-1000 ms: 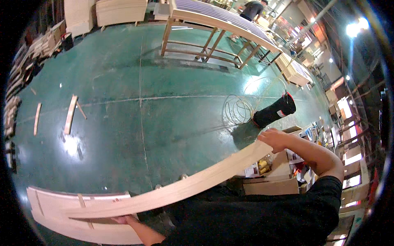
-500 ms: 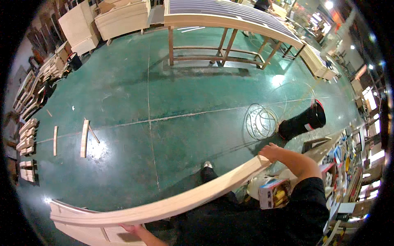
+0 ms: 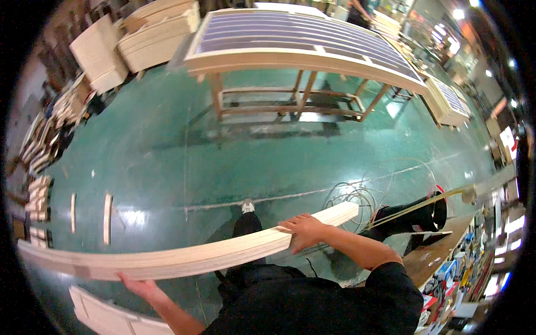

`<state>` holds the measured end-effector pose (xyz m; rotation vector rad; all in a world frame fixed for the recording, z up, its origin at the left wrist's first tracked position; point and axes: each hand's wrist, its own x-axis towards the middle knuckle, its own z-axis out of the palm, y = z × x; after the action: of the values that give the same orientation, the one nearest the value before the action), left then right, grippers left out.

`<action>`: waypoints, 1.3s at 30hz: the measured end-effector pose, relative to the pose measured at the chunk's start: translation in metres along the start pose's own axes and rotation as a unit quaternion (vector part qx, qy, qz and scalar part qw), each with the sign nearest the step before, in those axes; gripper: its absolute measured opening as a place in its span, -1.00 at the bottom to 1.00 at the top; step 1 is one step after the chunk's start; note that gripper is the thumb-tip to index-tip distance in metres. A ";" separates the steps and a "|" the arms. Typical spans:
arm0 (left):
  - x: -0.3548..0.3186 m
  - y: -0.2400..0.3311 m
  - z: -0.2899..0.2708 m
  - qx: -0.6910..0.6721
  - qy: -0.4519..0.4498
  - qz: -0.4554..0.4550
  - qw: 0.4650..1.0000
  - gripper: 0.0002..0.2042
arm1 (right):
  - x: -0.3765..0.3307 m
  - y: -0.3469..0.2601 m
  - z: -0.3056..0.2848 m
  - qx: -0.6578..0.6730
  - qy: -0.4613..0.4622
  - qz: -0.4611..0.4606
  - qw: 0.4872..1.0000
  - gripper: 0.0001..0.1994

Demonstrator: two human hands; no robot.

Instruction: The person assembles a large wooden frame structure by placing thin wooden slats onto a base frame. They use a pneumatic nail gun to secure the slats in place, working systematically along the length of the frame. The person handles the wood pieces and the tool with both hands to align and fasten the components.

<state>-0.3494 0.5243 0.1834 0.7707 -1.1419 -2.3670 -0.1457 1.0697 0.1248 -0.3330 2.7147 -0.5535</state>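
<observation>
A long, pale wooden beam (image 3: 195, 258), with layered lines along its side, stretches across in front of my body. Its left end lies far out at the left, slightly blurred. My right hand (image 3: 304, 230) is closed over its top and side, a short way in from the right end. Under the left part, my left hand (image 3: 139, 286) holds the lower edge from below, with most of its fingers hidden behind the wood. Below the beam at the lower left is a light wooden frame panel (image 3: 114, 314), apart from it.
Ahead stands a wooden-edged table (image 3: 251, 56) bearing a dark striped panel. A black bin (image 3: 410, 215) and a coiled hose (image 3: 352, 195) are on the right, by a cluttered bench (image 3: 432, 259). Loose strips (image 3: 107, 220) lie left on the green floor (image 3: 245, 151). Another person (image 3: 362, 12) stands at the back.
I have moved forward toward the table, one foot ahead. The beam now stands apart from the panel at the lower left. My right hand has shifted inward from the beam's end.
</observation>
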 end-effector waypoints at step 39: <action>-0.630 -0.667 0.913 -0.048 -0.136 -0.149 0.978 -0.05 | -0.377 0.962 -0.617 -0.148 0.202 0.181 0.951 -0.44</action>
<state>-0.5173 1.8013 0.3087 0.6360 -1.0667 -2.8271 -0.1878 2.2479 0.3670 0.2378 3.1486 -0.1150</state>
